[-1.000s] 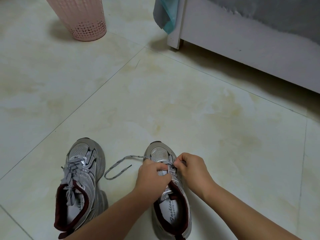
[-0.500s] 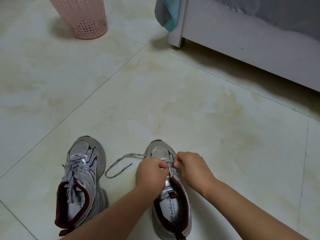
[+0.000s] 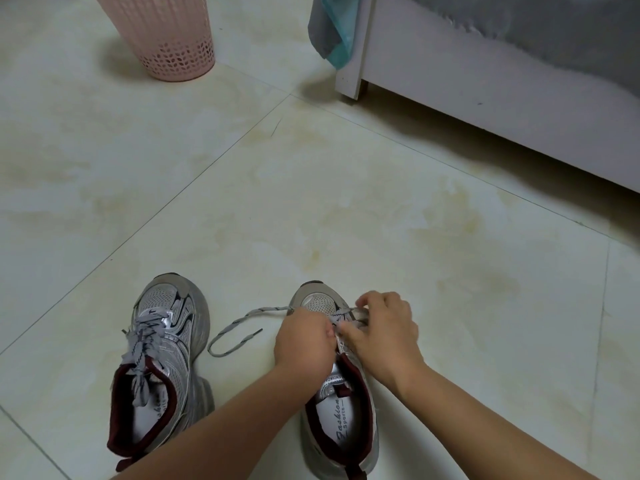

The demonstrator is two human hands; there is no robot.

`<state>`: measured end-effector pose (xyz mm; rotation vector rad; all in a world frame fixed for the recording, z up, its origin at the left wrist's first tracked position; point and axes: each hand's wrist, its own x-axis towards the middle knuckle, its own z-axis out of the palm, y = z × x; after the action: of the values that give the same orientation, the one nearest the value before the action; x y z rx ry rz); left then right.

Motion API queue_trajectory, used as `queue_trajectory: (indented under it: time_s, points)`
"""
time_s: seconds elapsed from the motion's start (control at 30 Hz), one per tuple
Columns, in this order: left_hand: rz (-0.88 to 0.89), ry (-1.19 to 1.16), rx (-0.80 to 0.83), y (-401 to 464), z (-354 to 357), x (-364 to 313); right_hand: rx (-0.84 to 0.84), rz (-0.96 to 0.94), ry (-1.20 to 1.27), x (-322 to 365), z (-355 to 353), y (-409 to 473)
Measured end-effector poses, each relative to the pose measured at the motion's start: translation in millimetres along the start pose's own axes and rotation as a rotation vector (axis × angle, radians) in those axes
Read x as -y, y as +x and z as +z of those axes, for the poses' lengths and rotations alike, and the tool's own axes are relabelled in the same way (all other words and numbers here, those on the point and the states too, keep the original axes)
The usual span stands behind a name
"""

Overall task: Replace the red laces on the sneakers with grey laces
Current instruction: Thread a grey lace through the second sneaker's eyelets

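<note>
Two sneakers stand side by side on the floor [image 3: 381, 209], toes away from the person. The left sneaker [image 3: 162, 362] already carries a grey lace up its full length, its ends tucked at the collar; no red lace shows anywhere. The right sneaker [image 3: 337, 382] is the one in hand, and by the look of it the threading has only reached the lower eyelets near the toe. The left hand [image 3: 303, 341] is curled over the eyelet rows, fingers closed, seemingly pinching the grey lace [image 3: 239, 318], though the exact grip is hidden beneath the knuckles. The right hand [image 3: 382, 332] is curled too, thumb and fingertips pinching the lace at the right-side eyelets. One free end loops out to the left and lies slack on the floor between the sneakers. Next, judging from this, the pinched end must be pulled through and snugged, then crossed to the opposite eyelet, keeping both ends even.
</note>
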<state>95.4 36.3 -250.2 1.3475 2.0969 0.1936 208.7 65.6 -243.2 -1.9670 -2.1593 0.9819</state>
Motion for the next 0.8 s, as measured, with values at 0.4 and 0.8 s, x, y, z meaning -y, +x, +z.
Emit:
queue_trajectory:
  time_s: [0.4, 0.8]
  points:
    - [0.135, -0.617, 0.433, -16, -70, 8, 0.360, 0.143, -0.315, 1, 19, -36]
    - [0.126, -0.216, 0.096, -20, -70, 21, 0.361, 0.138, -0.307, 6, 12, -41]
